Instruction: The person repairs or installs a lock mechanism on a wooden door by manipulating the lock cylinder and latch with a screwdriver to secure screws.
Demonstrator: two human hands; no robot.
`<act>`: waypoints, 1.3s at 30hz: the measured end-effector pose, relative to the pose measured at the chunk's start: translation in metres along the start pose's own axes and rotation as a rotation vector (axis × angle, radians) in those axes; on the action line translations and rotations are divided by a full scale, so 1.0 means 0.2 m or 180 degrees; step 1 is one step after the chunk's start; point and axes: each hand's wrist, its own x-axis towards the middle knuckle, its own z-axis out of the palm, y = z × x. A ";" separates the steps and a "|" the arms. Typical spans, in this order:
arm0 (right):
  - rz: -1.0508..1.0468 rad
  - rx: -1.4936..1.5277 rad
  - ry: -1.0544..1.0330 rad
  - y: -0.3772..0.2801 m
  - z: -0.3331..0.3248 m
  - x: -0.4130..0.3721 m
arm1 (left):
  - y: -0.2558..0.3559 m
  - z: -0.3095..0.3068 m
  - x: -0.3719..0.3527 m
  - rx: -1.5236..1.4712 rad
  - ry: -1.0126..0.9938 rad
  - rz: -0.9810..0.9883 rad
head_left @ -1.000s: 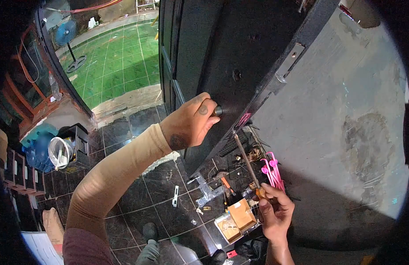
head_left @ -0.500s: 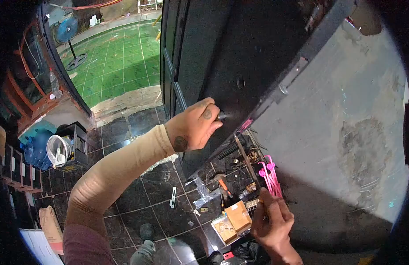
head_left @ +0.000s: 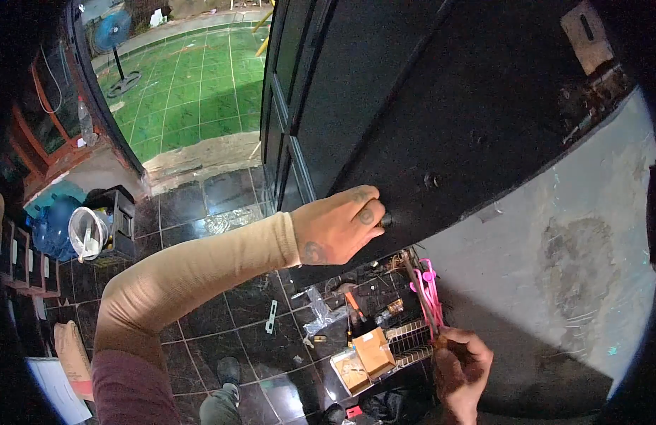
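Note:
A black door [head_left: 399, 106] fills the upper middle and right. On its face, the closed fingers of my left hand [head_left: 342, 223] grip a small dark round fitting [head_left: 387, 219], partly hidden by the fingertips. A second small round hole or fitting [head_left: 431, 181] sits a little above it. Low on the right, my right hand [head_left: 464, 367] is closed around the handle end of a long thin metal tool [head_left: 421, 287], which points up towards the door's lower edge. Whether it is a file or a screwdriver I cannot make out.
Beneath the door, an open cardboard box [head_left: 375, 352], a hammer [head_left: 354, 304], a wire rack [head_left: 409, 338] and a pink item [head_left: 425, 280] lie on dark tiles. A grey wall [head_left: 540, 248] stands right. At left are a bucket [head_left: 89, 232] and a black crate [head_left: 122, 212].
The door has swung so more of its face shows and its edge is turned away. My left hand moved right and down with the fitting; my right hand shifted right and slightly down, still holding the tool.

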 end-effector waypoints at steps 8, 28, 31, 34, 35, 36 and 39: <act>0.1583 0.1838 0.0069 0.01 0.07 -0.06 | 0.01 -0.06 -0.05 -0.0260 0.0073 -0.0090; -0.1661 -0.2156 -0.0642 -0.01 0.11 -0.05 | 0.38 0.03 0.00 -0.0650 0.1625 -0.2719; -0.1711 -0.2085 -0.0451 -0.01 0.19 -0.08 | 0.42 0.08 -0.02 -0.0924 0.2279 -0.2860; -0.1121 -0.2327 -0.0553 -0.12 0.18 -0.11 | 0.42 0.07 -0.02 -0.1121 0.2557 -0.2927; -0.1037 -0.2355 -0.0532 -0.10 0.18 -0.12 | 0.43 0.06 -0.01 -0.1177 0.2707 -0.2985; -0.0934 -0.2381 -0.0536 -0.07 0.17 -0.14 | 0.43 0.05 0.00 -0.1265 0.2850 -0.3054; -0.0791 -0.2447 -0.0581 -0.03 0.21 -0.17 | 0.38 0.08 -0.05 -0.1192 0.3094 -0.2989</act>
